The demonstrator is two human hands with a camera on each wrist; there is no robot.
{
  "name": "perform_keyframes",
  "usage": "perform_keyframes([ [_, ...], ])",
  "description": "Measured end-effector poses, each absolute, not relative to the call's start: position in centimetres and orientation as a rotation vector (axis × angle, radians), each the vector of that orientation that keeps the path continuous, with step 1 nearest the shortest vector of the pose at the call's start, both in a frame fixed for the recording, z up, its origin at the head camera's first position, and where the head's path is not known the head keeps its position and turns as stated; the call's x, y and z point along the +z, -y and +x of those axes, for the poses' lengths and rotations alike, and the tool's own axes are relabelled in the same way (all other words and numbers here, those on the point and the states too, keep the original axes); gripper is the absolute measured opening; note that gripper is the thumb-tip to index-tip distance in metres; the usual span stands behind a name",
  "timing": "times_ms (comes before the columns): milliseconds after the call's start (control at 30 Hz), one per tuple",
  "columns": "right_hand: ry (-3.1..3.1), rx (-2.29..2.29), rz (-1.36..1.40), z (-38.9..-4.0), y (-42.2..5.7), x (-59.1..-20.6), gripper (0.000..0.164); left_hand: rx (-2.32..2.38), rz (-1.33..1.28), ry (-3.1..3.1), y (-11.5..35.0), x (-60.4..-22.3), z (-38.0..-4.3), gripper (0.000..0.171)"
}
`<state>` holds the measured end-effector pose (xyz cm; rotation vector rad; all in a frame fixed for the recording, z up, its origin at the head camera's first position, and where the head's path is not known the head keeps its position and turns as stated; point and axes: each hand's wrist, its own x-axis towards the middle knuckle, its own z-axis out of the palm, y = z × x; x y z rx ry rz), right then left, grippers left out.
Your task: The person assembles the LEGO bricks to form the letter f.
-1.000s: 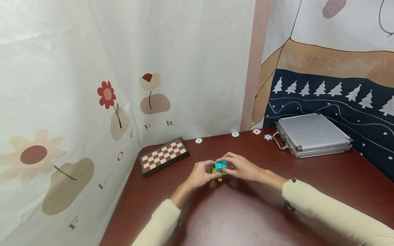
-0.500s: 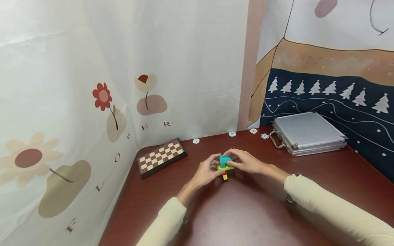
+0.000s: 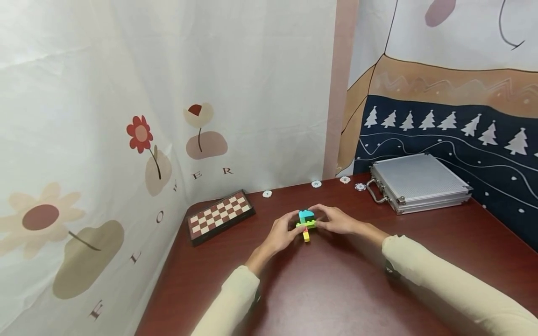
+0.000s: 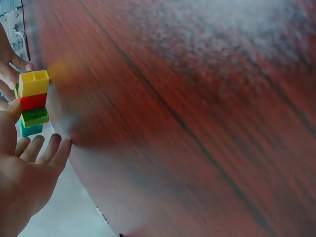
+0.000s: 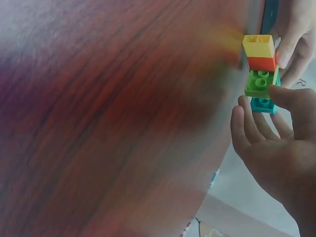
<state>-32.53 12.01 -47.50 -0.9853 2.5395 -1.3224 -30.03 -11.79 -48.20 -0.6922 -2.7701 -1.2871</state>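
Note:
Both hands hold one small stack of toy building bricks above the table. A teal brick (image 3: 306,215) with a curved side is on top, over a longer green brick (image 3: 311,224). Below come a red brick (image 4: 33,101) and a yellow brick (image 3: 306,237). From the left side my left hand (image 3: 282,233) grips the stack, its thumb against the red and green part. My right hand (image 3: 338,220) holds the other side; in the right wrist view its thumb touches the end of the green brick (image 5: 258,83), fingers spread around the teal one.
A folded chessboard (image 3: 220,217) lies at the table's back left. Several poker chips (image 3: 316,184) line the back edge by the curtain. At the back right rests a silver metal case (image 3: 420,182), its handle towards the left.
The stack has tilted, so the yellow and red bricks show more below the green one. My right fingers have shifted from the teal brick to the green brick's end. The head view has turned slightly right.

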Motion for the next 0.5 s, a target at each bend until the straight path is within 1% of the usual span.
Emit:
perform_keyframes([
  [300,-2.618,-1.176,-0.952,-32.84,-11.93,-48.43,0.044,-1.241,-0.667,2.864,11.8,-48.54,-30.17,0.059],
  [500,-2.591,-1.179,-0.987,-32.72,-12.17,-48.28,0.05,-1.244,-0.651,2.874,12.04,-48.44,-30.0,0.059],
])
